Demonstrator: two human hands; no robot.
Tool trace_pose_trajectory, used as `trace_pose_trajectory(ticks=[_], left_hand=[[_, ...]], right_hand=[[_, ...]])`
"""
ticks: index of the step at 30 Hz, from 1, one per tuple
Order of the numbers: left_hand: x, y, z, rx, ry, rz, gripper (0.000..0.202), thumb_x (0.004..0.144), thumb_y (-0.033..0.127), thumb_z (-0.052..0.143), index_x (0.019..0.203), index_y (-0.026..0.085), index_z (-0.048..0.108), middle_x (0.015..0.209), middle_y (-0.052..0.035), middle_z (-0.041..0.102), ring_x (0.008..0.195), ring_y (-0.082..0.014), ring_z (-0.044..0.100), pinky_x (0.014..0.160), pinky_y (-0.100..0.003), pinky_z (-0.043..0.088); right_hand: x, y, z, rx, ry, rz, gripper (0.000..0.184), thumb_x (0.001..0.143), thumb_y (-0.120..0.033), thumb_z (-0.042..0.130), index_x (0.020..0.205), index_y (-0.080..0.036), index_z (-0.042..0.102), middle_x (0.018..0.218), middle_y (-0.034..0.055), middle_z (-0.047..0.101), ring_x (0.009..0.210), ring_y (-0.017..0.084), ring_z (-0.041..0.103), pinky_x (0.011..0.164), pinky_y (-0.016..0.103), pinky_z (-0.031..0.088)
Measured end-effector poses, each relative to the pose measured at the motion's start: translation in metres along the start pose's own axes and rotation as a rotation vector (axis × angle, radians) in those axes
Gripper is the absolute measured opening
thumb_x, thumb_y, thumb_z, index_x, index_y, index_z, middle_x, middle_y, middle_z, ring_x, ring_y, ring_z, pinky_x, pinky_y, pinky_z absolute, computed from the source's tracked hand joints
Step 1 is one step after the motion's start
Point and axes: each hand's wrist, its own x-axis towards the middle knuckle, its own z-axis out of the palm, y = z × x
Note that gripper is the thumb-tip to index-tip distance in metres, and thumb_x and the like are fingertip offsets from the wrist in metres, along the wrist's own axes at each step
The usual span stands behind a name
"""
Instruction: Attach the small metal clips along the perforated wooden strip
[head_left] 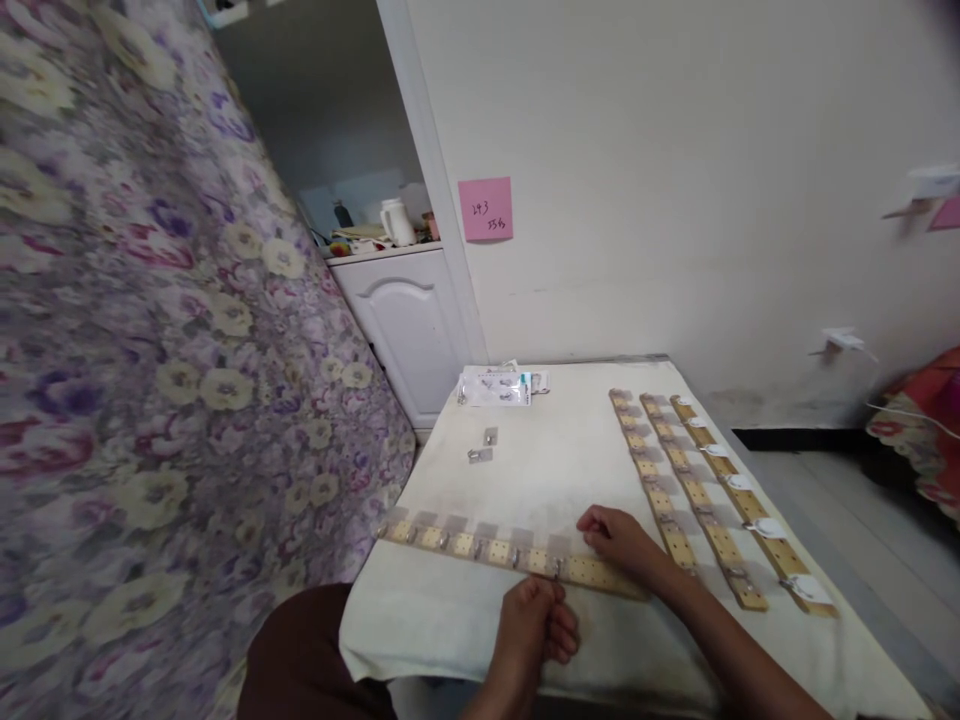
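Wooden strip touching two hands; three strips aside.

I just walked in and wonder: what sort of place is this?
Probably a home room used for handwork: floral cloth at the left, a white cabinet with a jug on it, and a cloth-covered table bearing wooden strips.

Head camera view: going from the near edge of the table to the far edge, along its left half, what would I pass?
The left hand → long wooden strip fitted with clips → two loose metal clips → plastic packets.
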Motion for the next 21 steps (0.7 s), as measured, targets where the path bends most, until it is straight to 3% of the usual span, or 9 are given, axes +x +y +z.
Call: trace_pose_trajectory(ticks=[4,6,8,11,13,15,18,21], left_hand=[[-0.014,0.006,-0.005,0.109,-0.128,0.001,0.027,0.071,0.045,0.051,0.075,0.019,0.045,0.046,0.0027,0.059,0.03,-0.0086,0.049,0.029,-0.016,0.026],[-0.016,0.021,-0.012,0.193,-0.185,0.029,0.028,0.073,0.047,0.049,0.076,0.019,0.045,0.045,0.0025,0.059,0.029,-0.0092,0.048,0.028,-0.017,0.025],[-0.012,0.045,-0.024,0.288,-0.16,0.141,0.029,0.074,0.048,0.048,0.076,0.019,0.046,0.047,0.003,0.059,0.03,-0.009,0.048,0.03,-0.017,0.027],[0.011,0.094,-0.053,0.49,-0.001,0.344,0.026,0.078,0.045,0.043,0.078,0.019,0.048,0.057,0.0025,0.061,0.039,-0.0099,0.053,0.038,-0.02,0.038],[0.035,0.124,-0.077,0.789,0.21,0.455,0.021,0.08,0.037,0.038,0.082,0.019,0.05,0.066,0.0015,0.063,0.049,-0.0114,0.058,0.045,-0.022,0.043],[0.063,0.148,-0.098,0.89,0.33,0.482,0.015,0.078,0.028,0.04,0.084,0.019,0.051,0.073,-0.0005,0.063,0.058,-0.0127,0.06,0.051,-0.023,0.043],[0.102,0.165,-0.118,1.045,0.459,0.507,0.011,0.074,0.015,0.044,0.079,0.018,0.054,0.08,-0.0033,0.063,0.074,-0.0148,0.059,0.068,-0.025,0.043],[0.131,0.166,-0.124,1.184,0.523,0.508,0.019,0.072,0.008,0.046,0.084,0.017,0.057,0.088,-0.0063,0.064,0.084,-0.0163,0.057,0.076,-0.027,0.039]], right_hand=[[-0.002,0.002,0.01,-0.075,0.013,-0.018,0.018,0.068,-0.014,0.047,0.078,-0.018,0.062,0.073,0.0025,0.061,0.069,0.016,0.054,0.066,0.026,0.038],[-0.002,0.003,0.012,-0.118,0.009,-0.03,0.019,0.07,-0.015,0.046,0.08,-0.018,0.061,0.076,0.0031,0.061,0.071,0.016,0.054,0.067,0.026,0.038],[-0.003,0.003,0.012,-0.141,-0.003,-0.03,0.019,0.071,-0.015,0.045,0.082,-0.018,0.061,0.076,0.0027,0.061,0.071,0.015,0.054,0.067,0.026,0.038],[-0.003,0.003,0.011,-0.139,-0.018,-0.019,0.019,0.071,-0.017,0.045,0.082,-0.019,0.06,0.077,0.002,0.061,0.072,0.015,0.054,0.066,0.024,0.037],[-0.003,0.003,0.012,-0.138,-0.024,-0.015,0.019,0.072,-0.017,0.045,0.083,-0.019,0.06,0.077,0.0015,0.06,0.072,0.014,0.054,0.065,0.024,0.037],[-0.002,0.004,0.013,-0.139,-0.026,0.0,0.019,0.071,-0.017,0.045,0.083,-0.02,0.059,0.076,0.0008,0.06,0.071,0.014,0.054,0.065,0.024,0.037],[0.0,0.005,0.016,-0.145,-0.023,0.029,0.019,0.069,-0.016,0.046,0.083,-0.021,0.058,0.075,-0.0005,0.06,0.07,0.013,0.054,0.063,0.023,0.036],[0.0,0.004,0.017,-0.15,0.001,0.037,0.019,0.069,-0.016,0.045,0.082,-0.022,0.058,0.073,-0.0011,0.06,0.069,0.013,0.054,0.062,0.023,0.035]])
